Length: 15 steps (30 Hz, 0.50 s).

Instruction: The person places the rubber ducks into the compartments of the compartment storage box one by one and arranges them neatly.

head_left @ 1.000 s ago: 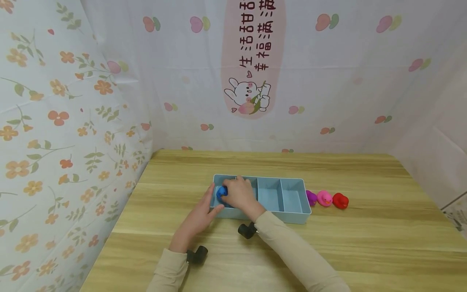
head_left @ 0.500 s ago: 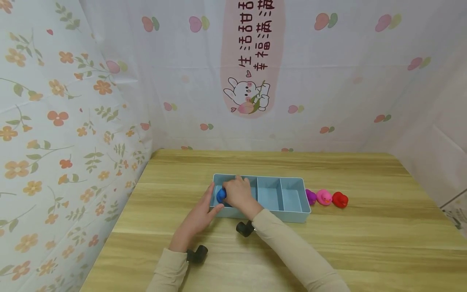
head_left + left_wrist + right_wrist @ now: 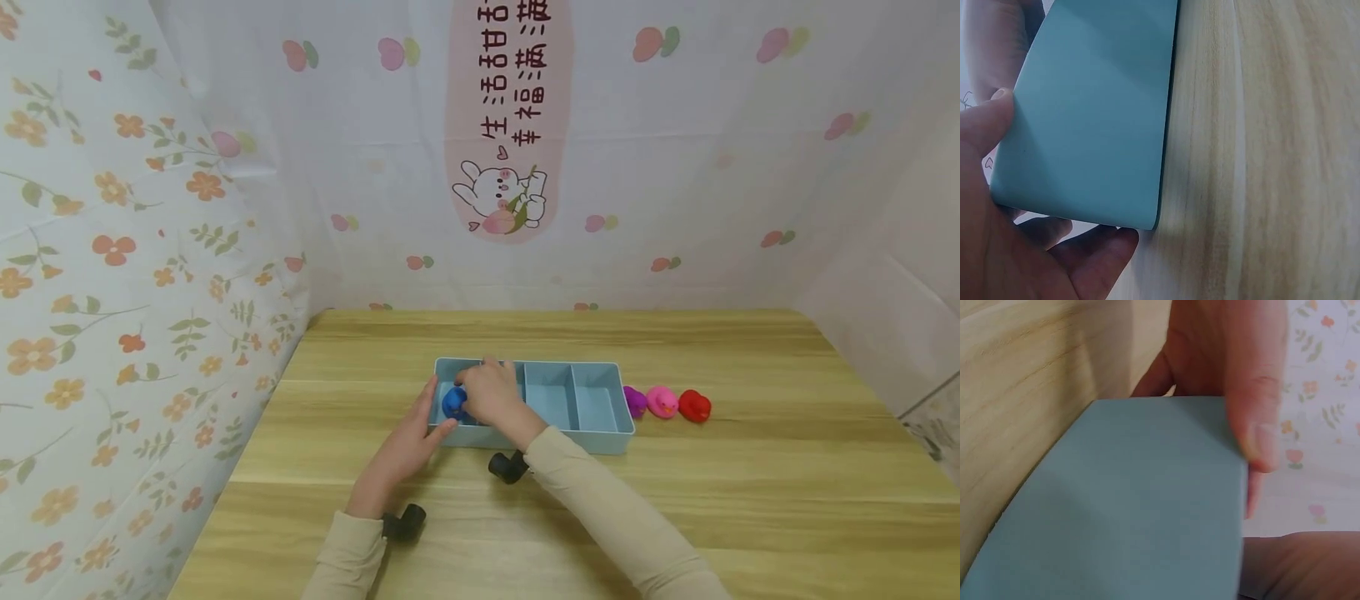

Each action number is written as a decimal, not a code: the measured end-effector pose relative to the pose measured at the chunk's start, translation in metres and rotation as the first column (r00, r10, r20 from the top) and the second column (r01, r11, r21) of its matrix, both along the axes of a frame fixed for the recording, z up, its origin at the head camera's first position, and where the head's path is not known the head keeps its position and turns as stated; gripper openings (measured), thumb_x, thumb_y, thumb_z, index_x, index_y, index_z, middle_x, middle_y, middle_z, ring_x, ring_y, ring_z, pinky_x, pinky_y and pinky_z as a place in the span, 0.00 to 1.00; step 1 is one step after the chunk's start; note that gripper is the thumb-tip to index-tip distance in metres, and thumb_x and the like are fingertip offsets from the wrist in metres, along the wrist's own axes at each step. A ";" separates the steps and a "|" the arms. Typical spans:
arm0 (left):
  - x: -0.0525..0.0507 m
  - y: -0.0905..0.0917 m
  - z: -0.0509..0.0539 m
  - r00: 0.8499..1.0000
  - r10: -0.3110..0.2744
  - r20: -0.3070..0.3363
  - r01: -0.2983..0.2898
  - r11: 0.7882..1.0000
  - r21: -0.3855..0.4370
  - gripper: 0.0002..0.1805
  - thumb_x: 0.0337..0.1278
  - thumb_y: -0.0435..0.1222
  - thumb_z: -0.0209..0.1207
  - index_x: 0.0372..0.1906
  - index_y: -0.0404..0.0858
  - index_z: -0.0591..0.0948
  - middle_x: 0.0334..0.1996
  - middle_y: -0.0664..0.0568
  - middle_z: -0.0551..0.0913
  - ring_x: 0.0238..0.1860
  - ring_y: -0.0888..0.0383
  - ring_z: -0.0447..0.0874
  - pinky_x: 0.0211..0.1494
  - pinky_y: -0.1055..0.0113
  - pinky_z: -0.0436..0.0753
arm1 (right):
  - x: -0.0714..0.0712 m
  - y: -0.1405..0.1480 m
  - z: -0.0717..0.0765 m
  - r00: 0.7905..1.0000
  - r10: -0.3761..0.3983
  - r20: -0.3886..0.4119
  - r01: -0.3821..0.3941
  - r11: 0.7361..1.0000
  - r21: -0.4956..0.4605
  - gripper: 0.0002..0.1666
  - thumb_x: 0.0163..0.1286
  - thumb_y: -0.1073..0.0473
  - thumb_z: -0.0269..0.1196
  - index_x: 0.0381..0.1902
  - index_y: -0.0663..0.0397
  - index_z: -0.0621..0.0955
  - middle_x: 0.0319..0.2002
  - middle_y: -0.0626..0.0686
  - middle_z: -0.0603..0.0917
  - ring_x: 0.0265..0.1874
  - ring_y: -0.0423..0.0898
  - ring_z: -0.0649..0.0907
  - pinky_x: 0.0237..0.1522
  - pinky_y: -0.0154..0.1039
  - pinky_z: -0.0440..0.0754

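Flowery cloth (image 3: 150, 383) hangs left of the wooden worktop (image 3: 750, 508). On it sits a blue tray (image 3: 585, 441) with 4 parts. A blue duck (image 3: 452, 402) is in the far-left part. The left hand (image 3: 407, 443) has its fingers spread wide, touching the tray's left end, thumb on the near side. The right hand (image 3: 492, 396) bends its fingers beside the duck; I can't tell if they hold it. 3 ducks, purple (image 3: 636, 402), pink (image 3: 662, 402) and red (image 3: 695, 406), line up right of the tray.
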State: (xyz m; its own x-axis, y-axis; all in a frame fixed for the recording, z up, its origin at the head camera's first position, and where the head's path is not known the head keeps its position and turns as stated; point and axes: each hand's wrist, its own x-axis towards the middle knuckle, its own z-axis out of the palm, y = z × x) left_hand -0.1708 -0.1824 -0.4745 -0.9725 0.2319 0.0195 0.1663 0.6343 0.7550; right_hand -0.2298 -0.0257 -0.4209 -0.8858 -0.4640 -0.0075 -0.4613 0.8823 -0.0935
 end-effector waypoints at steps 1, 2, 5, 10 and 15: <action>0.000 0.000 0.000 1.000 0.003 0.001 -0.003 1.000 0.001 0.42 0.69 0.48 0.50 0.77 0.41 0.41 0.76 0.43 0.46 0.75 0.43 0.48 0.73 0.44 0.57 | 0.000 0.001 0.001 1.000 0.003 0.002 -0.003 1.000 -0.010 0.20 0.58 0.49 0.70 0.50 0.39 0.84 0.45 0.45 0.87 0.52 0.50 0.76 0.47 0.48 0.71; 0.001 -0.001 0.001 1.000 0.005 0.000 -0.005 1.000 0.001 0.42 0.69 0.48 0.51 0.77 0.42 0.41 0.76 0.43 0.46 0.75 0.43 0.49 0.73 0.44 0.57 | 0.001 0.002 0.002 1.000 0.007 0.004 -0.007 1.000 -0.024 0.19 0.58 0.50 0.70 0.50 0.39 0.85 0.45 0.45 0.87 0.53 0.51 0.76 0.47 0.48 0.71; 0.002 -0.001 0.003 1.000 0.008 0.008 -0.008 1.000 -0.004 0.42 0.69 0.48 0.51 0.77 0.42 0.42 0.76 0.43 0.47 0.75 0.43 0.49 0.73 0.44 0.57 | 0.001 0.004 0.006 1.000 0.024 -0.001 -0.024 0.997 -0.069 0.17 0.59 0.50 0.69 0.47 0.40 0.86 0.44 0.45 0.87 0.52 0.52 0.77 0.42 0.44 0.69; 0.003 0.000 0.006 1.000 0.004 0.014 -0.004 1.000 -0.004 0.42 0.69 0.47 0.51 0.77 0.42 0.41 0.76 0.42 0.46 0.75 0.42 0.48 0.73 0.43 0.56 | 0.003 0.008 0.016 0.999 0.045 -0.021 -0.047 0.992 -0.114 0.16 0.60 0.49 0.69 0.46 0.41 0.86 0.44 0.45 0.87 0.47 0.51 0.79 0.34 0.39 0.63; 0.001 0.001 0.004 1.000 0.001 -0.008 -0.001 1.000 -0.009 0.42 0.69 0.46 0.51 0.77 0.40 0.41 0.76 0.40 0.47 0.74 0.40 0.50 0.72 0.42 0.57 | 0.003 0.016 0.023 0.999 0.042 -0.010 -0.043 0.982 -0.184 0.17 0.58 0.49 0.70 0.46 0.41 0.86 0.45 0.44 0.87 0.46 0.50 0.80 0.35 0.40 0.61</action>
State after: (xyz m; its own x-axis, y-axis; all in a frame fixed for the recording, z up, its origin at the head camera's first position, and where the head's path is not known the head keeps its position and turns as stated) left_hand -0.1697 -0.1815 -0.4703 -0.9727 0.2308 0.0252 0.1715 0.6411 0.7480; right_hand -0.2266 -0.0093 -0.3976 -0.8650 -0.4942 0.0866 -0.4991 0.8298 -0.2496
